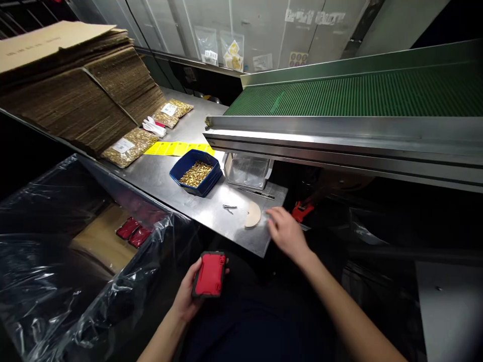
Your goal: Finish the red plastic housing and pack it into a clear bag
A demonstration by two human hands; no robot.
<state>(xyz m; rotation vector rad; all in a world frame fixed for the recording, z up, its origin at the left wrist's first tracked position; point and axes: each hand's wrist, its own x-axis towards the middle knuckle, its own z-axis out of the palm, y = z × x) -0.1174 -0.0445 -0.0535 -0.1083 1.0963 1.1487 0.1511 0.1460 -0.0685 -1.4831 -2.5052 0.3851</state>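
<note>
My left hand (188, 294) is closed around a small red and black case (210, 275), held low in front of my lap. My right hand (287, 231) reaches to the near corner of the steel table (162, 176), fingers spread and resting flat at its edge. Just left of that hand lies a pale half-round piece (252, 215). A small metal clip (229, 207) lies further left. A blue tray (196, 172) filled with small gold parts stands behind them.
A green conveyor (358, 93) with a steel frame overhangs the table on the right. Flat cardboard stacks (75, 85), bags of gold parts (126, 147), yellow labels (177, 148) and a clear tub (247, 171) lie on the table. A plastic-lined box (101, 241) holds red cases (134, 232) at left.
</note>
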